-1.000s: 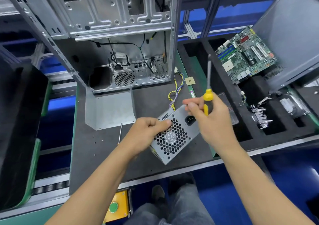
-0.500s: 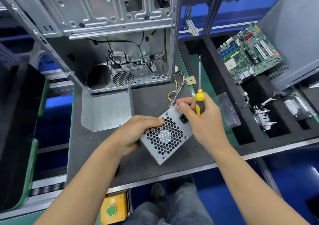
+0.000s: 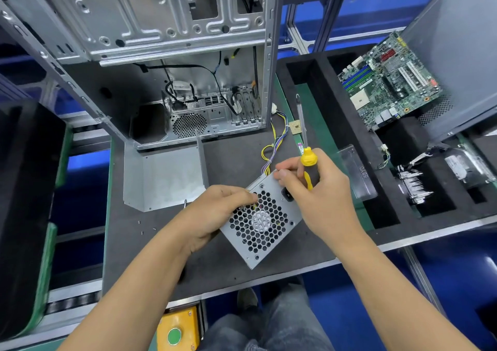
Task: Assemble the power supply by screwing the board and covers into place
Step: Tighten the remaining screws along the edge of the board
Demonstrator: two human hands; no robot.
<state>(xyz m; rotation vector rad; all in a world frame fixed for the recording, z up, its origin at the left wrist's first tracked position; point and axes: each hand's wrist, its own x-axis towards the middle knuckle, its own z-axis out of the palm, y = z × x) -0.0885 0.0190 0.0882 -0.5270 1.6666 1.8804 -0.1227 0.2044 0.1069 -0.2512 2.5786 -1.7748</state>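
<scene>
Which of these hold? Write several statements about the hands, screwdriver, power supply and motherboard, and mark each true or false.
1. The right hand holds a yellow-handled screwdriver, shaft pointing away from the person. True.
2. The left hand rests flat on the table, apart from the power supply. False: it grips the power supply at its left edge.
3. The power supply's honeycomb fan grille faces up. True.
4. The motherboard is mounted inside the case. False: it lies in the foam tray to the right of the case.
5. The screwdriver tip is in a screw. False: it points into the air.
</scene>
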